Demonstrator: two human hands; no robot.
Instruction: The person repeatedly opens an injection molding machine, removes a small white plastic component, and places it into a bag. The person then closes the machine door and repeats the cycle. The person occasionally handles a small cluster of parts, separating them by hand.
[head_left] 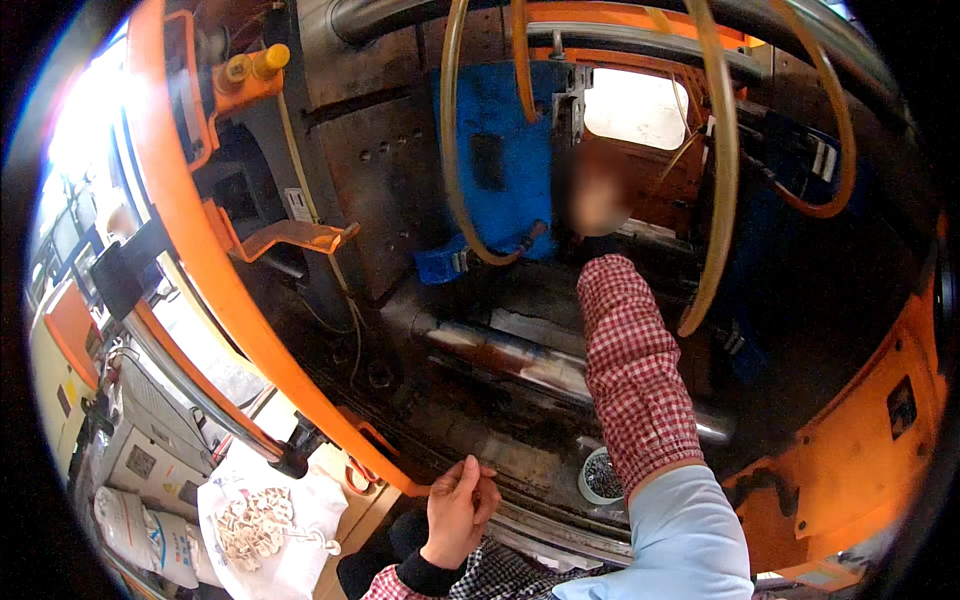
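My right hand (598, 200) reaches far into the machine, next to a blue mould block (500, 160). It is smeared, so its fingers and anything in them cannot be made out. A red-and-white checked sleeve (640, 370) covers that forearm. My left hand (463, 508) is near the machine's front edge, its thumb pressed against curled fingers. Whatever the pinch may hold is hidden or too small to name. Below my right forearm stands a white tub (601, 478) of small grey metal pieces, close to the machine's front edge.
Yellowish hoses (722, 180) hang in front of the blue blocks. A steel bar (510, 360) crosses the machine's lower part. The orange door frame (250, 330) rises at left. Beside it, an open white bag (215, 515) holds pale plastic parts (255, 525) on a table.
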